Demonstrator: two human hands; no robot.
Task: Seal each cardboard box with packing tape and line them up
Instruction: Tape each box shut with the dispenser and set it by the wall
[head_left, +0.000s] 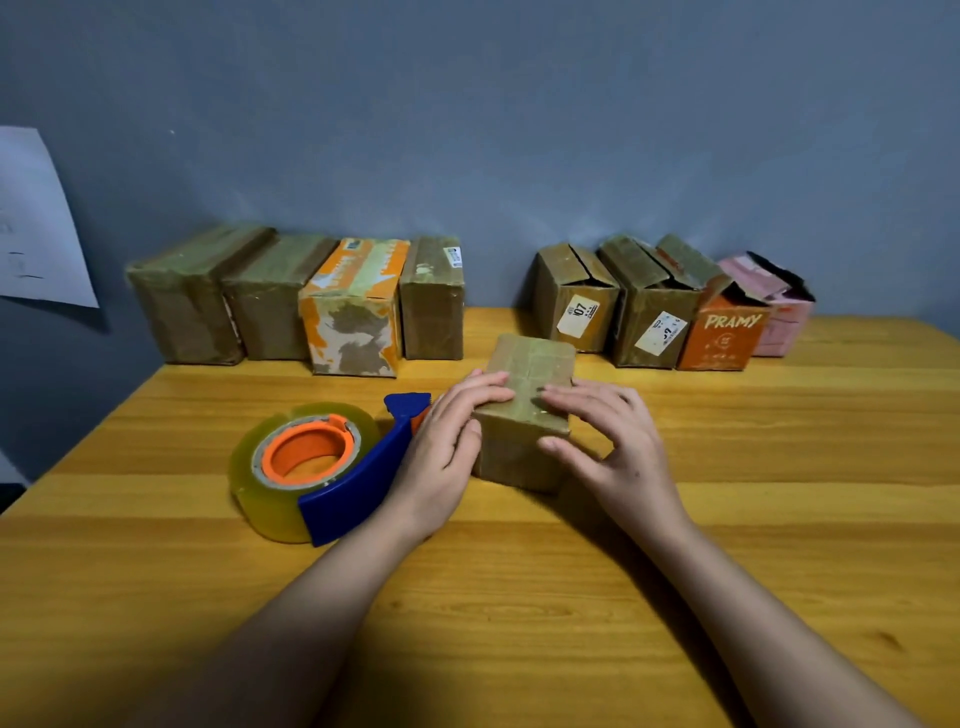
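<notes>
Left hand (447, 441) and right hand (608, 441), fingers nearly straight, are pressing flat on the small brown taped cardboard box (524, 415), gripping nothing, on the wooden counter (519, 597).

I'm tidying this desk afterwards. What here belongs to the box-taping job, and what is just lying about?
Job: small box under both hands; tape dispenser; four closed boxes back left; four open-flapped boxes back right.
Lying about: paper sheet on the wall.
</notes>
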